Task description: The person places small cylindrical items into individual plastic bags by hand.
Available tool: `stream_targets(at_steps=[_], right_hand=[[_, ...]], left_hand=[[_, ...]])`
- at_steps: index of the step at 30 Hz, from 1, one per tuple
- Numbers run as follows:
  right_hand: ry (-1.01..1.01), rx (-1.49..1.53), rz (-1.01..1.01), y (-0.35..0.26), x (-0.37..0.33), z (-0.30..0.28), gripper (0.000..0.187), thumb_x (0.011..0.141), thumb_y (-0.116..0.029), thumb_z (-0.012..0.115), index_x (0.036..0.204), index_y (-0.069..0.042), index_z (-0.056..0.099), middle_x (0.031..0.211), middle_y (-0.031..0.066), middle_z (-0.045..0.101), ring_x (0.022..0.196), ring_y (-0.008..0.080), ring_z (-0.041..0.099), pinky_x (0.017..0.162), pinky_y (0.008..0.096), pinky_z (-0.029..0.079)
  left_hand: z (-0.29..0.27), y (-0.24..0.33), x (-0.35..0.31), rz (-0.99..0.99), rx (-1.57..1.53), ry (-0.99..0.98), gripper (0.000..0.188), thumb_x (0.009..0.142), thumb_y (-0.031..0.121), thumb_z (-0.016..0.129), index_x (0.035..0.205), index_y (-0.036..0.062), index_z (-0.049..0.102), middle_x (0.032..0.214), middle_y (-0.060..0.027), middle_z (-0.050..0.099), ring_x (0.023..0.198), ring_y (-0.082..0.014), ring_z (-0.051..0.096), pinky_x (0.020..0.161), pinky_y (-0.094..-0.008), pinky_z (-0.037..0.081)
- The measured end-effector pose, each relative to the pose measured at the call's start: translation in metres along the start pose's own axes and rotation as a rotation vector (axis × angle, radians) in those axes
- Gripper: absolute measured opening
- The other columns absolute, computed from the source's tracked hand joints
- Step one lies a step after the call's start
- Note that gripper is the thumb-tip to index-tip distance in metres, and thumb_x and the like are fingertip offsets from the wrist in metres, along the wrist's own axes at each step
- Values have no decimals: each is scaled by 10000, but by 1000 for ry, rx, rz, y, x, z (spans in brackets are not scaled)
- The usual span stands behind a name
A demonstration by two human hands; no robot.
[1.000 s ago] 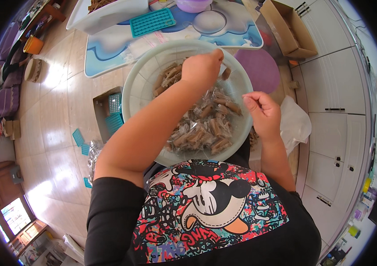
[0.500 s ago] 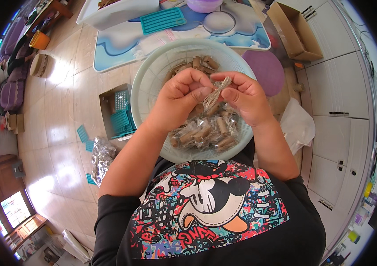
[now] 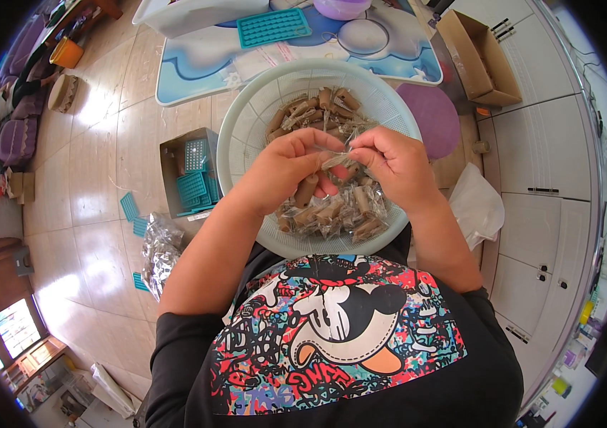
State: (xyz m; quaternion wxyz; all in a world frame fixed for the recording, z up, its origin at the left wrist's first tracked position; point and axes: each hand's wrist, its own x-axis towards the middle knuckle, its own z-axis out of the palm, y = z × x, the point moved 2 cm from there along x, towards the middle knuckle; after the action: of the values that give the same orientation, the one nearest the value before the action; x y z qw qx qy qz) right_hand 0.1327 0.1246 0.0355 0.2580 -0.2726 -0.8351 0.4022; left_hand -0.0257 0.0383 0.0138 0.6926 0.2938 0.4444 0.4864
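Observation:
A large pale mesh basket (image 3: 228,146) sits before me, with my hands over its middle. Closed fingers of my left hand (image 3: 282,171) grip a small bundle of beige twine (image 3: 334,162). Thumb and forefinger of my right hand (image 3: 402,170) pinch at the bundle's far end, where something thin and clear shows. A brown tube (image 3: 307,190) shows just below my left fingers; whether it is tied to the twine I cannot tell. Loose brown tubes (image 3: 325,97) with string lie in the far part of the basket. Nearer me are tubes in clear plastic wrappers (image 3: 332,211).
A blue-and-white table (image 3: 196,68) beyond the basket holds a teal tray (image 3: 273,28). To the left are a cardboard box (image 3: 173,160) of teal trays and a clear bag (image 3: 163,246) on the floor. At right stand a purple stool (image 3: 432,121) and white cabinets (image 3: 542,164).
The twine bundle, upright between both hands before, now lies more level and lower. My right hand has come down and pinches its end. A brown tube now shows under my left hand.

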Motion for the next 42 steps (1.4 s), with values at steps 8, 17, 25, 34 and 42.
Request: stream_targets(at_steps=[8,17,25,34,42], right_hand=[[-227,1034,379,16,-8,3,213,844,-234,599,785,-32,562,570,-25,479,460,30,383,394,173,272],[402,421,268,18,-3,-4,152,807,-162,644,790,-20,594,585,-10,529,503,42,451,436,193,342],[212,-230,-127,11,-3,-21,98,765,-124,655,771,-44,599,614,38,564,521,120,513,491,254,399],[-359,842,312,-5,-17,-13,171,812,-173,631,768,-24,559,576,4,511,474,47,434,420,181,321],[347,821,389,11,-7,6,166,834,-176,612,824,-18,561,570,-9,487,459,29,401,401,172,304]], left_hand=[[-9,-24,1,-231,-442,-332,222,885,135,485,1073,17,483,888,-114,595,657,-146,592,635,-263,497],[7,-37,-6,52,-136,147,282,892,161,502,1149,50,468,906,-42,566,795,-130,576,698,-254,479],[11,-3,-29,150,74,295,253,895,191,500,1089,31,526,732,-41,567,577,-99,570,514,-218,480],[-4,-12,-17,-147,-305,61,235,840,243,589,976,55,550,731,-22,571,550,-99,559,498,-209,474],[6,-32,-16,-47,-245,110,193,872,201,540,976,39,544,763,-23,577,545,-98,555,466,-204,456]])
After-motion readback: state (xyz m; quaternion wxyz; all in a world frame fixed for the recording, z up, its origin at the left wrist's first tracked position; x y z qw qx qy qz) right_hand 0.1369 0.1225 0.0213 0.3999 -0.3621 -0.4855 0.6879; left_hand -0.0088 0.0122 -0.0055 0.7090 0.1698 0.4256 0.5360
